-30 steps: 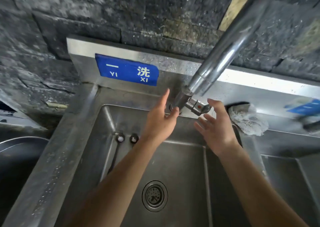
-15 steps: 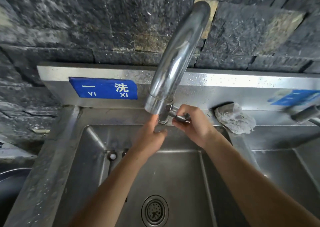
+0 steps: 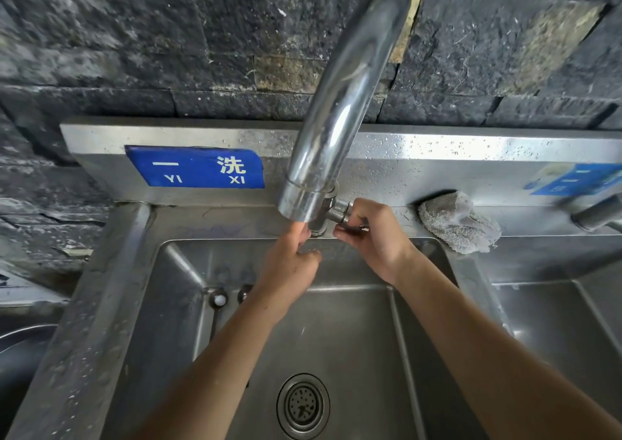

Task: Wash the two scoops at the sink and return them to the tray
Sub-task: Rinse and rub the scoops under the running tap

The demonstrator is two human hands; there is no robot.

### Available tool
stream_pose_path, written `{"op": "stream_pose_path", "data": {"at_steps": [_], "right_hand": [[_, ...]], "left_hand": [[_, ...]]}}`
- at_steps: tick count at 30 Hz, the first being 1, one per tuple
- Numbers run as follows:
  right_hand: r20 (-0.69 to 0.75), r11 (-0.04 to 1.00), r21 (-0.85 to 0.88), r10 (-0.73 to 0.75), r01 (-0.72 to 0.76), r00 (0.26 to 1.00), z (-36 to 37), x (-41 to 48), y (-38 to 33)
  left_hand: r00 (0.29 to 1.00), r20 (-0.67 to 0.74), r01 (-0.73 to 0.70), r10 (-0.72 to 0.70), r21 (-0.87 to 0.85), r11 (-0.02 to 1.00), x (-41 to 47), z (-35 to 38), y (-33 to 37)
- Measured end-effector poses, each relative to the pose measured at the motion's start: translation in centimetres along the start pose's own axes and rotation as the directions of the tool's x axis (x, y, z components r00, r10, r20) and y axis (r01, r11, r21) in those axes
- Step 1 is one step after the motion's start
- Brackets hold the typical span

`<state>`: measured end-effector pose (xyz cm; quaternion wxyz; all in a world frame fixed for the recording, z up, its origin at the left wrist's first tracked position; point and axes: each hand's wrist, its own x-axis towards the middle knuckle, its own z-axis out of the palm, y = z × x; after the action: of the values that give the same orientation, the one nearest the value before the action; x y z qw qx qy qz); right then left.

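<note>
A: Where is the sink, please?

B: The sink (image 3: 101, 305) fills the lower half of the frame. It is of steel. Its basin is in the middle, and the drain strainer (image 3: 303, 406) is at the bottom centre.

A: And the hands?

B: Both are at the back of the basin, in the centre of the frame, under the foot of the tap (image 3: 340, 103). The right hand (image 3: 373, 237) has its fingers and thumb curled round the small lever (image 3: 351, 227), which comes out of the tap's foot on the right side.

A: Does the left one also grasp something?

B: The left hand (image 3: 289, 264) holds nothing. Its forefinger is stretched up toward the tap's foot, just left of the lever, and the other fingers are loosely bent. Whether the fingertip really touches the metal, I cannot tell.

A: What else is around?

B: On the steel backsplash, left of centre, there is a blue sign (image 3: 195, 167) with white characters and the letters YI XI. On the ledge to the right of the right hand lies a grey cloth (image 3: 459, 222), near the hand but apart from it. Further right is a second basin (image 3: 555, 322), and at the right edge a second tap (image 3: 595, 216), blurred. Above everything is a dark stone wall (image 3: 134, 36). In the back left corner of the basin are two small round things (image 3: 218, 300). What they are, I cannot tell.
</note>
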<state>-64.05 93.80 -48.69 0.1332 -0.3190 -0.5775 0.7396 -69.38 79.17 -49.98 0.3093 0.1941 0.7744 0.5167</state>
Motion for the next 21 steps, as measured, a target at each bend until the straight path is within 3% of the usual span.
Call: {"op": "stream_pose_path", "data": {"at_steps": [13, 21], "right_hand": [[0.032, 0.995, -0.057, -0.075, 0.077, 0.997, -0.26, 0.13, 0.65], [0.022, 0.971, 0.216, 0.1, -0.102, 0.995, -0.22, 0.3, 0.34]], "left_hand": [[0.999, -0.002, -0.038, 0.038, -0.116, 0.992, -0.2, 0.05, 0.39], [0.999, 0.0, -0.047, 0.048, -0.176, 0.983, -0.24, 0.05, 0.49]]}}
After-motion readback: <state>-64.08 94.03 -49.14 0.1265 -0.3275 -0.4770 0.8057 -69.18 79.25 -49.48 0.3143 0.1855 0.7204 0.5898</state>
